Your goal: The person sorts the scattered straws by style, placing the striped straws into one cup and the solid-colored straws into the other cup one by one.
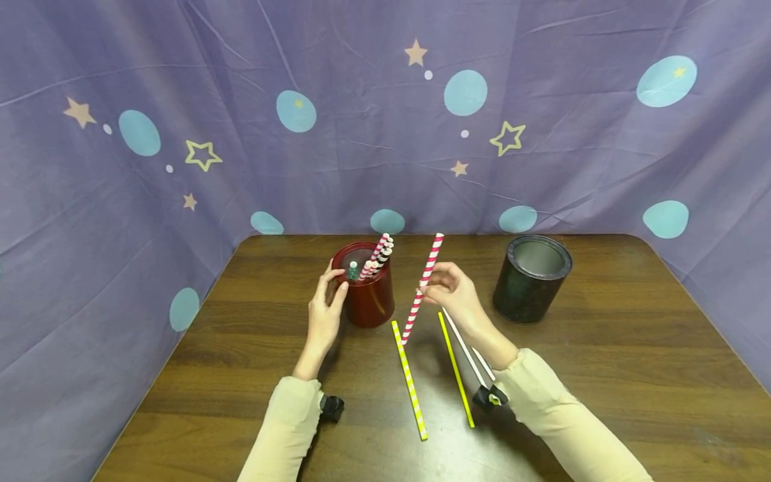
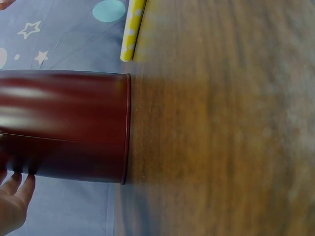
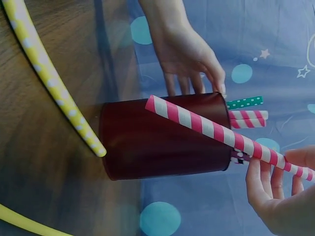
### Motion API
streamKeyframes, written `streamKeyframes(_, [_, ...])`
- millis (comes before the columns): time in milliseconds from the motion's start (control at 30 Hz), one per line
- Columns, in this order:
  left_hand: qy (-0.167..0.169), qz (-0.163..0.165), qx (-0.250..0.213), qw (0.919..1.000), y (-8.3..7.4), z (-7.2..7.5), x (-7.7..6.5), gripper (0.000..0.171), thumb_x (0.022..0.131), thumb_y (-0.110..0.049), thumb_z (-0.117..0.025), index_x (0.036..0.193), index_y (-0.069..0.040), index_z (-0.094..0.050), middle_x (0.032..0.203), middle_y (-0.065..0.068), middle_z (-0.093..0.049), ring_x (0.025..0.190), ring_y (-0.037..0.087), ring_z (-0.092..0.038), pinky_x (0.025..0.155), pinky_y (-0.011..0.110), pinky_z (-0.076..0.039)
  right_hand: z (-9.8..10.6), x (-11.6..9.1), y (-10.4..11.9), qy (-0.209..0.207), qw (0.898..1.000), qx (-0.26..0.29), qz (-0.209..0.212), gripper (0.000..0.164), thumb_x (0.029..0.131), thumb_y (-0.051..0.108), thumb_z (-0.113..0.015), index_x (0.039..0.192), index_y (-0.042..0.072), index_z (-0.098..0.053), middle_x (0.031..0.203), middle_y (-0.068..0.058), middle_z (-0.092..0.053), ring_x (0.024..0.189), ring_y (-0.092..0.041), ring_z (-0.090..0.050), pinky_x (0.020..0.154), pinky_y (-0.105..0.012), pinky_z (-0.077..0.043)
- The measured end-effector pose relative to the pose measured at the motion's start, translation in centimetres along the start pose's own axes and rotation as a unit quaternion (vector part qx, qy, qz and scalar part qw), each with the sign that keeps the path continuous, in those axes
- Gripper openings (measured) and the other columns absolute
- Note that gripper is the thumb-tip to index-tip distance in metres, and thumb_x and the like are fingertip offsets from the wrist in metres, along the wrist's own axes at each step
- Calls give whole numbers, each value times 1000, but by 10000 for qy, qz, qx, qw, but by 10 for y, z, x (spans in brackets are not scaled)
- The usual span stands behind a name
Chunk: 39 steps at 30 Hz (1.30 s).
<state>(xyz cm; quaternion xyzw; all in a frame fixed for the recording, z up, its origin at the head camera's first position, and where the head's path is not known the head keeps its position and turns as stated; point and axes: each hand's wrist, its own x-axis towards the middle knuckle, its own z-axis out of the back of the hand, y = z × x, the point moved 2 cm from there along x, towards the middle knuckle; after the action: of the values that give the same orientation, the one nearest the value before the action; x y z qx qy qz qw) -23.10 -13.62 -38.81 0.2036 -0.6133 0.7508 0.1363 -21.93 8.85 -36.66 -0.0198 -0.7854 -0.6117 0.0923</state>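
Observation:
My left hand (image 1: 325, 314) holds the left side of a dark red can (image 1: 369, 301), thumb near the rim and fingers around the wall. Several paper straws stand in the can: a green dotted straw (image 3: 245, 103), pink-and-white striped straws (image 3: 248, 119) and black-and-white ones (image 1: 383, 256). Between thumb and fingers my right hand (image 1: 454, 294) pinches a pink-and-white striped straw (image 1: 431, 260), tilted, to the right of the can. Its lower end overlaps the top of a yellow straw with white markings (image 1: 411, 385) on the table.
A plain yellow straw (image 1: 456, 368) and two white sticks (image 1: 466, 351) lie under my right forearm on the brown wooden table (image 1: 241, 355). To the right stands a black can (image 1: 530, 288) with an open top. A purple patterned curtain (image 1: 361, 167) hangs behind.

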Motion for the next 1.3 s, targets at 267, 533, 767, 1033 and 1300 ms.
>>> streamKeyframes(267, [-19,-13,-31,10000,0,0,0,28,89,-4,-49,114,9,-48,138,20,-32,122,28,-38,102,28,-32,3,7,4,232,9961,319,792,29,76,2,-63,101,-1,-50,83,-6,-60,73,-11,-62,67,-28,-54])
streamKeyframes(533, [-6,24,-35,10000,0,0,-1,28,89,-4,-49,114,8,-48,138,19,-32,121,27,-39,101,28,-32,25,39,-32,348,9894,857,1122,31,78,1,-64,106,1,-51,92,-14,-61,84,-22,-63,75,-37,-53])
streamKeyframes(767, [-41,29,-19,10000,0,0,-1,28,89,-4,-49,114,8,-48,138,19,-32,121,27,-40,101,27,-33,35,64,-50,106,9878,654,1411,37,77,-2,-64,111,-2,-48,99,-24,-58,89,-36,-59,77,-47,-50])
streamKeyframes(1033, [-51,-24,-22,10000,1,0,-1,28,89,-4,-49,114,9,-48,138,19,-32,121,27,-40,101,26,-33,45,91,-73,204,9802,480,1908,37,77,-1,-65,110,3,-51,102,-20,-61,91,-33,-60,77,-42,-51])
streamKeyframes(1300, [-26,-39,20,10000,1,0,0,28,89,-5,-49,114,8,-48,139,19,-32,121,27,-39,101,27,-33,-19,18,56,-179,9835,187,1790,21,77,-7,-62,92,6,-54,85,0,-66,82,-11,-61,78,-27,-51])
